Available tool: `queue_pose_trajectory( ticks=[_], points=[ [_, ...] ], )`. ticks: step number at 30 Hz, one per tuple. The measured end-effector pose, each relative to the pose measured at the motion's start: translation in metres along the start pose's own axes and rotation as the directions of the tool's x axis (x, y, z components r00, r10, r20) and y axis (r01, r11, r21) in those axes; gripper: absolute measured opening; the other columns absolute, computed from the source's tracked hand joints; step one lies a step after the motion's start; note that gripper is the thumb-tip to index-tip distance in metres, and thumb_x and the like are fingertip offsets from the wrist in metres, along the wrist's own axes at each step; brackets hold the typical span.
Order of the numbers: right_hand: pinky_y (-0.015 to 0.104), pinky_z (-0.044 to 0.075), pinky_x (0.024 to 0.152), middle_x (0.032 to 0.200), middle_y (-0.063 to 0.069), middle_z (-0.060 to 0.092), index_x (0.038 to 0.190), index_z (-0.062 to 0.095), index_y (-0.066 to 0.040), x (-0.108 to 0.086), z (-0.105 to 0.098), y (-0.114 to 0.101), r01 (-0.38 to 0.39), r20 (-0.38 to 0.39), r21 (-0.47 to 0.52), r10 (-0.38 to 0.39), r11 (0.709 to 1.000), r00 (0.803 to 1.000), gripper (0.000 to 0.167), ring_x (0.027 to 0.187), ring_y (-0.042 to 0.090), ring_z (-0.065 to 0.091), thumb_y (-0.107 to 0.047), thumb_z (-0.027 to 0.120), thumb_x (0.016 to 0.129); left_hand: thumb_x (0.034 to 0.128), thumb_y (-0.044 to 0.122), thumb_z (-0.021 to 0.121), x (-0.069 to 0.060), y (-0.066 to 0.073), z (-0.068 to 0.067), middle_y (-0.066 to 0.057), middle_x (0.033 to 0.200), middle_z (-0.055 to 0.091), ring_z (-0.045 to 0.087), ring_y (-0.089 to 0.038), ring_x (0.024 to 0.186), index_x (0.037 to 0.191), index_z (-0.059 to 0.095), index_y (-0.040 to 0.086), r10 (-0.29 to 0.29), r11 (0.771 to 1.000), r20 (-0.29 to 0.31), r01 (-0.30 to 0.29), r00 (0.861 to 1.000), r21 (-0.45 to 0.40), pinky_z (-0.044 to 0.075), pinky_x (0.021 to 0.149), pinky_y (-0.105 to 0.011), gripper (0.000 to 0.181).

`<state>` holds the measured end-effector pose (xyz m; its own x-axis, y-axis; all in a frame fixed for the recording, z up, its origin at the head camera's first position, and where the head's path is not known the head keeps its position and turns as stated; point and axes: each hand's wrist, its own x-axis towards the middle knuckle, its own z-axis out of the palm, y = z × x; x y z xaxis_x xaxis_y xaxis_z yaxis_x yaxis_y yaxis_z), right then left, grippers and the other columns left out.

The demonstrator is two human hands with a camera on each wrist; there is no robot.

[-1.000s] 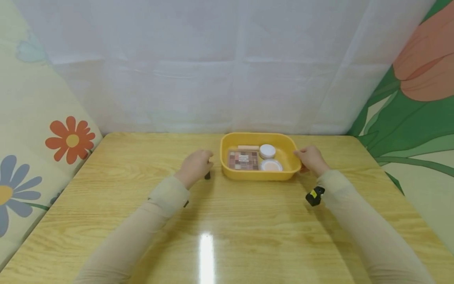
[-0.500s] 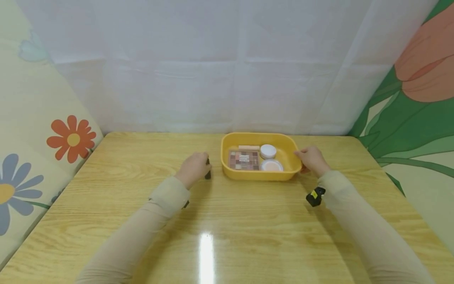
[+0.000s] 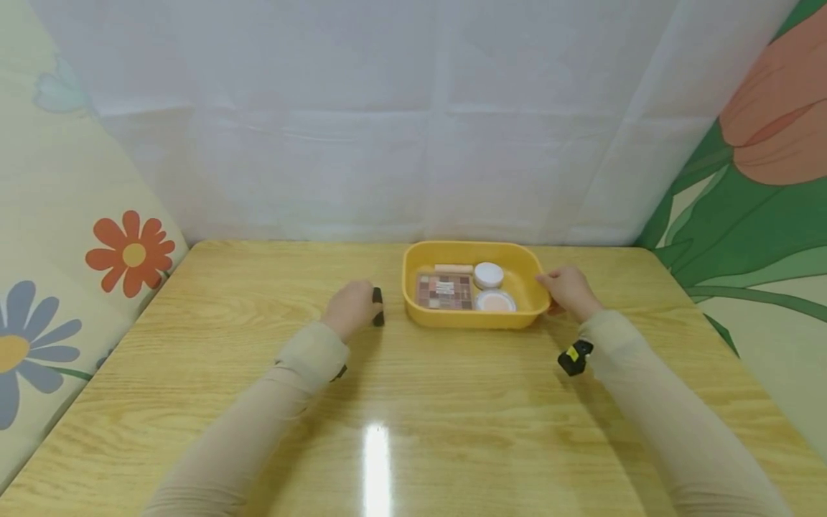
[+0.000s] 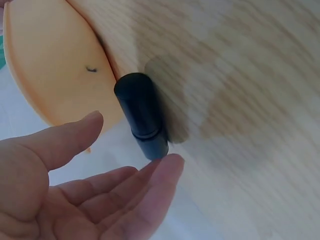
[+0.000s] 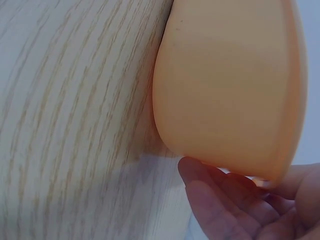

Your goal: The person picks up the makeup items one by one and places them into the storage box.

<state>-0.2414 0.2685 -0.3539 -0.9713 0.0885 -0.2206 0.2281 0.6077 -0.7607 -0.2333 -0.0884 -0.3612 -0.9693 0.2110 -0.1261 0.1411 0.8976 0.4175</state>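
Observation:
A black cosmetic tube, lipstick-like, is on the table just left of the yellow plastic basin. My left hand is at the tube's left. In the left wrist view, its thumb stands apart from the tube, while a fingertip is close to the tube's far end; whether they touch I cannot tell. At the basin's right end, my right hand pinches the rim, with curled fingers under the outer wall of the basin. Inside the basin lie an eyeshadow palette, a white round jar, a round compact and a pinkish stick.
The wooden table ends at a hanging white cloth behind the basin. Flower-patterned panels stand at both sides. A black wrist camera sits under the right wrist.
My left hand has drawn back slightly to the left, with its fingers off the front of the black tube, which shows more fully. The right hand and basin hold still.

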Motion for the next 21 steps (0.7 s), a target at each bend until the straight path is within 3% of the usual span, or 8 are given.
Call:
queue_pose_trajectory(
  ticks=[5, 13, 21],
  points=[
    [0.032, 0.059, 0.054, 0.071, 0.007, 0.059, 0.118, 0.052, 0.022, 0.0, 0.0, 0.0, 0.0, -0.001, 0.007, 0.0, 1.0, 1.0, 0.04, 0.053, 0.008, 0.057, -0.014, 0.048, 0.101, 0.0933, 0.017, 0.066, 0.006, -0.001, 0.007, -0.011, 0.082, 0.064, 0.062, -0.022, 0.071, 0.096, 0.064, -0.004, -0.036, 0.999, 0.02, 0.036, 0.999, 0.013, 0.055, 0.063, -0.032, 0.021],
    [0.032, 0.058, 0.053, 0.07, 0.006, 0.059, 0.118, 0.052, 0.022, 0.0, 0.001, 0.0, 0.0, -0.004, 0.019, 0.0, 1.0, 1.0, 0.04, 0.053, 0.008, 0.057, -0.014, 0.049, 0.101, 0.0914, 0.021, 0.069, 0.011, -0.002, 0.009, -0.014, 0.089, 0.067, 0.063, -0.023, 0.073, 0.101, 0.065, -0.006, -0.048, 0.998, 0.018, 0.047, 0.999, 0.037, 0.057, 0.065, -0.033, 0.028],
    [0.033, 0.059, 0.055, 0.076, 0.01, 0.06, 0.12, 0.05, 0.022, -0.001, 0.001, 0.0, -0.005, -0.002, 0.02, 0.005, 1.0, 1.0, 0.042, 0.055, 0.008, 0.058, -0.015, 0.048, 0.101, 0.0915, 0.021, 0.069, 0.015, -0.001, 0.013, -0.01, 0.079, 0.065, 0.06, -0.02, 0.067, 0.09, 0.065, -0.001, -0.058, 0.998, 0.02, 0.057, 0.998, 0.041, 0.054, 0.059, -0.031, 0.022]
  ],
)
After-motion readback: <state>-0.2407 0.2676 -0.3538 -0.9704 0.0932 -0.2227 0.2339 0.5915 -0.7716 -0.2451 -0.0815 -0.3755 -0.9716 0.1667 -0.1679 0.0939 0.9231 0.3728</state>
